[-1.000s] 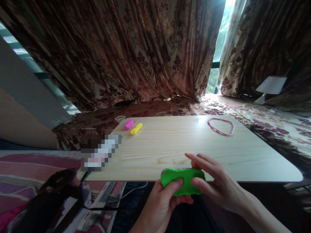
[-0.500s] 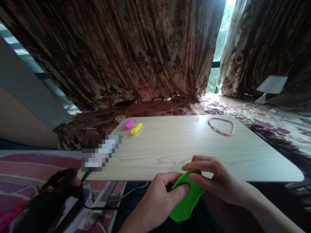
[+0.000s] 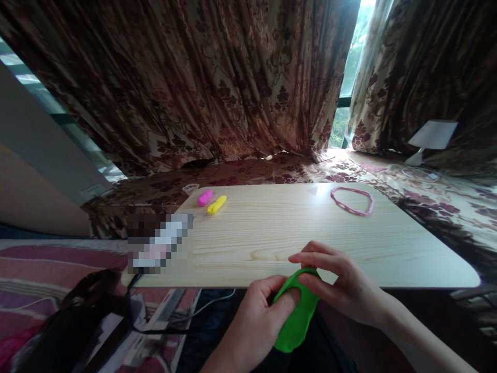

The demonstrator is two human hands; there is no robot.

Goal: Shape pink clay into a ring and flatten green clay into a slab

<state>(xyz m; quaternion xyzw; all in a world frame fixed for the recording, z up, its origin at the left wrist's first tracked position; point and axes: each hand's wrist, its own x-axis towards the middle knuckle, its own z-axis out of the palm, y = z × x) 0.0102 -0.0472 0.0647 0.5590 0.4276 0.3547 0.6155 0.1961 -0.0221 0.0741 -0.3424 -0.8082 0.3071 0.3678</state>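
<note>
A thin, flattened sheet of bright green modelling clay (image 3: 298, 324) hangs over the table's near edge, held between both hands. My left hand (image 3: 258, 316) grips its left side, with the thumb pressed on the near face and the fingers behind. My right hand (image 3: 341, 277) pinches the top right rim. Its thumb lies on the clay, and its index finger is raised slightly above the edge. The sheet's lower end droops freely and looks uneven at the border.
On the wooden table (image 3: 256, 228) lie a pink clay lump (image 3: 205, 197) and a yellow clay lump (image 3: 216, 205) at the far left. A pink twisted loop (image 3: 352, 211) rests at the far right. A blurred-out device (image 3: 161, 243) with a black cable sits at the left edge.
My right hand's fingers have lifted a little away from the green clay's rim, while the thumb stays on it. The green sheet looks slightly narrower, turned a bit. My left hand keeps its hold.
</note>
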